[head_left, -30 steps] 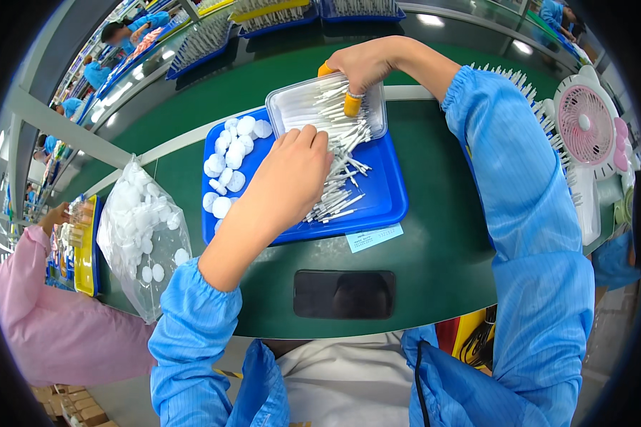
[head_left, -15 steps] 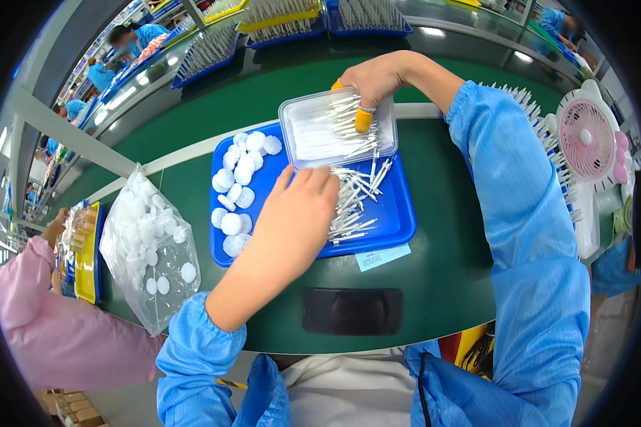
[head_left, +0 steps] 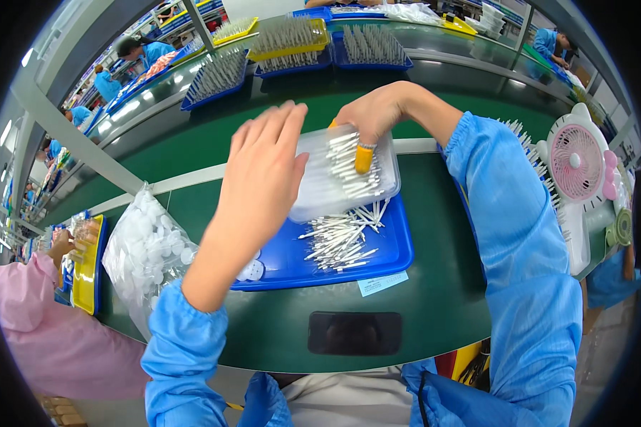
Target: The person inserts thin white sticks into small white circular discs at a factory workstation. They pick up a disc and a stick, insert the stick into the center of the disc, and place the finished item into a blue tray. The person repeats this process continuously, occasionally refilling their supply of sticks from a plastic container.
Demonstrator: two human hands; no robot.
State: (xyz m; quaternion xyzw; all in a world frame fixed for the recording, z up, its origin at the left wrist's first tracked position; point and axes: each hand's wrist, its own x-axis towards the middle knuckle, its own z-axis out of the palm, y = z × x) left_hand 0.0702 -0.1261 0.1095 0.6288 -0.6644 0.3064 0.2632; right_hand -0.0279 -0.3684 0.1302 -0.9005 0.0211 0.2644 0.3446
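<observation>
My right hand (head_left: 374, 117), with orange finger cots, grips a clear plastic box (head_left: 312, 196) by its far side, tilted over the blue tray (head_left: 283, 257). Thin white sticks (head_left: 345, 160) lie inside the box, under the thumb. Below it, a loose heap of the same sticks (head_left: 340, 245) rests in the tray. My left hand (head_left: 263, 167) is raised left of the box, slightly blurred, its fingers stretched out with nothing in them. It hides most of the tray's left half; a few white round pads (head_left: 252, 270) show beside my forearm.
At left stands a clear bag of white discs (head_left: 146, 242), near a co-worker's pink sleeve (head_left: 64, 334) and a yellow tray (head_left: 87, 274). A phone (head_left: 355, 333) and paper label (head_left: 382, 283) lie in front. A fan (head_left: 577, 160) stands right; stick-filled trays (head_left: 288, 43) line the back.
My left hand has risen away from the sticks, up and to the left, fingers extended. The box in my right hand has shifted slightly. The whole view has tilted, so the table sits lower.
</observation>
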